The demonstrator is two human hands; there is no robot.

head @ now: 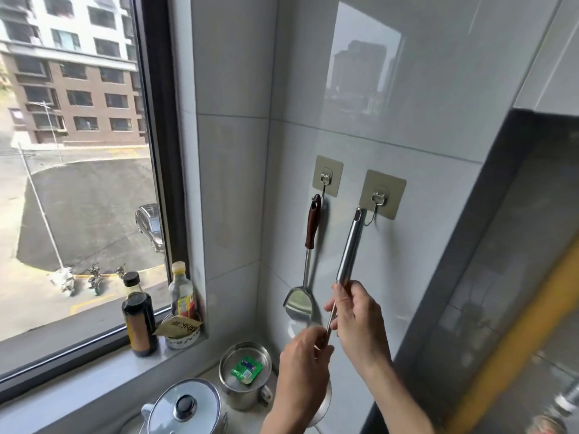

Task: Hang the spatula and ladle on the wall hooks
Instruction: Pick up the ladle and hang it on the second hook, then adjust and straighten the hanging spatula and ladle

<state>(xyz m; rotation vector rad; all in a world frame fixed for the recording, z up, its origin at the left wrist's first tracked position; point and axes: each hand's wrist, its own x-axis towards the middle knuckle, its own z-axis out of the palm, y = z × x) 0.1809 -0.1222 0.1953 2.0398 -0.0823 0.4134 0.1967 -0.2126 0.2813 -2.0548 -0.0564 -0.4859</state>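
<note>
Two hands are working a steel ladle up toward the second of a pair of adhesive wall hooks in a tiled kitchen corner. One utensil is already in place: the spatula, with its dark wooden grip, is hanging from the left hook, its blade resting against the tiles just above the worktop. The right hand is closing around the lower end of the ladle's thick handle, while the left hand is pinching the thin shaft farther down; the bowl is hidden behind that hand. The handle's top end, with its small hanging hole, is sitting just beside the wire loop of the right hook, tilted slightly left of it, and whether it is touching the wire cannot be told. By appearances, the job is entering its last step. What remains is likely a small lift and a nudge to the right so the hole is passing over the hook's tip, then a slow lowering before both grips are opening. A lidded pot and a steel mug are standing below.
</note>
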